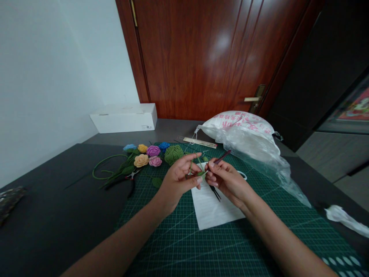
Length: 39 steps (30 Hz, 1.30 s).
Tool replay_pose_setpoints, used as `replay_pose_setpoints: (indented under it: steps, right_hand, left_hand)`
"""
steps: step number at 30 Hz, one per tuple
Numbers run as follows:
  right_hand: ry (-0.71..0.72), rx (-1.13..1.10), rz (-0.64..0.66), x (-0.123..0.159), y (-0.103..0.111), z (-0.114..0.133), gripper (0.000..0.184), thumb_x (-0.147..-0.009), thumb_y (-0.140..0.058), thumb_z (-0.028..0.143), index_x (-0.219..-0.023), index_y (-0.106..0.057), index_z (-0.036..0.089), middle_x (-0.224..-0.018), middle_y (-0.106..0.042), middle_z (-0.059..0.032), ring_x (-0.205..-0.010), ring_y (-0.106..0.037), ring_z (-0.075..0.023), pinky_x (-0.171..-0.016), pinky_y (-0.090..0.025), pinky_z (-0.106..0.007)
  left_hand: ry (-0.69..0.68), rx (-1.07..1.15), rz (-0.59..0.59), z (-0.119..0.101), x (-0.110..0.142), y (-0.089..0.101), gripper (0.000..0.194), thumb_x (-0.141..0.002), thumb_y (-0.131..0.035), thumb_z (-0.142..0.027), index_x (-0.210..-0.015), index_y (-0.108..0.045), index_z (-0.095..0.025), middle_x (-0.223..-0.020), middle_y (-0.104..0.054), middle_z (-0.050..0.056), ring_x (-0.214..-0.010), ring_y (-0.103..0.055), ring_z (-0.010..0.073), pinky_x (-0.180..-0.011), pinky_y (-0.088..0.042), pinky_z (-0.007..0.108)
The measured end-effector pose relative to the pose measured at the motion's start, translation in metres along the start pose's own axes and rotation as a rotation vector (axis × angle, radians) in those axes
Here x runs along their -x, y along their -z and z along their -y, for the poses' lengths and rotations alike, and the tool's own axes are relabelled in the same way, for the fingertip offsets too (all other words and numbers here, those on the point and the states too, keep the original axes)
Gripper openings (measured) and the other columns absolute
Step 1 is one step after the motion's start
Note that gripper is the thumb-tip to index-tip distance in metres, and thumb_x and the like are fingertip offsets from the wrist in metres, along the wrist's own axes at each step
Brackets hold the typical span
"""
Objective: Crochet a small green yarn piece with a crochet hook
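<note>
Green yarn (191, 166) runs over the raised index finger of my left hand (180, 175), whose thumb and other fingers pinch a small green crochet piece (201, 173). My right hand (226, 177) grips a dark purple crochet hook (223, 157), its tip down at the green piece. Both hands hover close together above a white paper sheet (215, 209). Behind my left hand sits a ball of green yarn (173, 154). Fingers hide part of the crochet piece and the hook's tip.
Crocheted flowers (141, 160) with green stems lie at left, beside black-handled pliers (132, 177). A green cutting mat (173, 238) covers the table. A white box (123, 119), a ruler (200, 142) and a stuffed plastic bag (242, 130) are at the back.
</note>
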State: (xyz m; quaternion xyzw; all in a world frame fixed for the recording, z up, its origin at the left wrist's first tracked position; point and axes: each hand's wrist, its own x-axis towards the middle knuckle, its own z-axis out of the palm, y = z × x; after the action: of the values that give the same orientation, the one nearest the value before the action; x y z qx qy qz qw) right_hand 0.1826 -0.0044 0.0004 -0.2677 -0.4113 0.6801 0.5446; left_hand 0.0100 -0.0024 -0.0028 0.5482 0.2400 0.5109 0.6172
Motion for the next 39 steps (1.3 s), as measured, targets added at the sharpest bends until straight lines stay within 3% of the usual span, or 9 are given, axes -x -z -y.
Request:
replay_pose_setpoints:
  steps: [5,12,20,23,26,31,33,37,39]
  right_hand:
    - [0.063,0.177,0.005,0.001,0.003,0.001,0.028,-0.074,-0.089,0.04,-0.076,-0.07,0.019,-0.06,-0.061,0.0034,-0.056,-0.05,-0.0101,-0.056,-0.038,-0.024]
    - [0.27,0.307,-0.05,0.0,0.002,-0.004,0.023,-0.077,-0.087,0.039,-0.08,-0.073,0.021,-0.08,-0.071,0.0001,-0.063,-0.056,-0.0113,-0.061,-0.044,-0.026]
    - [0.267,0.163,-0.11,-0.001,-0.001,-0.01,0.024,-0.077,-0.087,0.039,-0.08,-0.071,0.021,-0.073,-0.072,0.0012,-0.06,-0.055,-0.0108,-0.061,-0.043,-0.025]
    - [0.236,0.063,-0.141,-0.002,0.0,-0.007,0.026,-0.074,-0.089,0.038,-0.076,-0.07,0.02,-0.065,-0.065,0.0032,-0.058,-0.052,-0.0101,-0.058,-0.042,-0.024]
    - [0.229,0.015,-0.181,-0.005,0.004,-0.006,0.028,-0.072,-0.09,0.039,-0.074,-0.07,0.02,-0.062,-0.061,0.0034,-0.058,-0.049,-0.0097,-0.056,-0.04,-0.022]
    - [0.259,0.014,-0.211,-0.01,0.011,-0.006,0.03,-0.068,-0.093,0.039,-0.073,-0.07,0.02,-0.064,-0.061,0.0026,-0.057,-0.045,-0.0092,-0.053,-0.037,-0.022]
    - [0.281,0.021,-0.218,-0.011,0.012,-0.006,0.031,-0.067,-0.093,0.04,-0.074,-0.07,0.02,-0.063,-0.06,0.0031,-0.057,-0.045,-0.0094,-0.052,-0.037,-0.022]
    - [0.324,0.044,-0.221,-0.012,0.009,-0.006,0.032,-0.067,-0.092,0.041,-0.074,-0.069,0.02,-0.066,-0.065,0.0019,-0.057,-0.045,-0.0097,-0.053,-0.038,-0.023]
    - [0.339,0.062,-0.221,-0.011,0.007,-0.008,0.032,-0.069,-0.091,0.042,-0.075,-0.069,0.02,-0.072,-0.071,-0.0003,-0.058,-0.046,-0.0099,-0.054,-0.038,-0.023]
  left_hand:
    - [0.002,0.045,-0.014,0.0,-0.001,0.001,0.084,-0.078,-0.079,-0.01,-0.153,-0.042,-0.019,-0.08,-0.064,-0.003,-0.063,-0.058,0.0118,-0.056,-0.047,0.025]
    - [0.045,0.112,-0.015,0.002,0.001,-0.001,0.091,-0.075,-0.081,-0.008,-0.154,-0.039,-0.021,-0.08,-0.062,-0.003,-0.061,-0.055,0.0109,-0.049,-0.042,0.023]
    - [0.104,0.124,-0.031,-0.003,-0.004,0.002,0.07,-0.072,-0.084,-0.015,-0.137,-0.059,-0.016,-0.091,-0.071,0.005,-0.074,-0.065,0.0172,-0.066,-0.052,0.031]
    - [0.109,0.128,-0.15,-0.007,-0.012,0.013,0.044,-0.074,-0.081,-0.024,-0.115,-0.07,-0.011,-0.088,-0.072,0.009,-0.083,-0.067,0.0222,-0.076,-0.056,0.036]
    - [0.063,0.102,-0.276,-0.012,-0.022,0.032,0.015,-0.076,-0.075,-0.025,-0.084,-0.068,-0.014,-0.082,-0.069,0.007,-0.082,-0.066,0.0193,-0.08,-0.057,0.035]
    - [0.063,-0.067,-0.435,-0.027,-0.029,0.069,0.014,-0.076,-0.071,-0.026,-0.082,-0.066,-0.014,-0.078,-0.07,0.01,-0.069,-0.066,0.0202,-0.056,-0.05,0.028]
    - [0.028,-0.184,-0.492,-0.032,-0.028,0.079,0.013,-0.073,-0.074,-0.022,-0.083,-0.067,-0.017,-0.074,-0.068,0.004,-0.059,-0.059,0.0171,-0.052,-0.046,0.027]
    - [-0.024,-0.367,-0.494,-0.039,-0.025,0.08,0.012,-0.067,-0.076,-0.013,-0.065,-0.066,-0.02,-0.071,-0.064,0.003,-0.077,-0.063,0.0234,-0.066,-0.051,0.032]
    - [-0.056,-0.41,-0.454,-0.038,-0.023,0.068,0.01,-0.069,-0.077,-0.014,-0.071,-0.07,-0.021,-0.089,-0.07,0.006,-0.1,-0.064,0.0273,-0.082,-0.053,0.035]
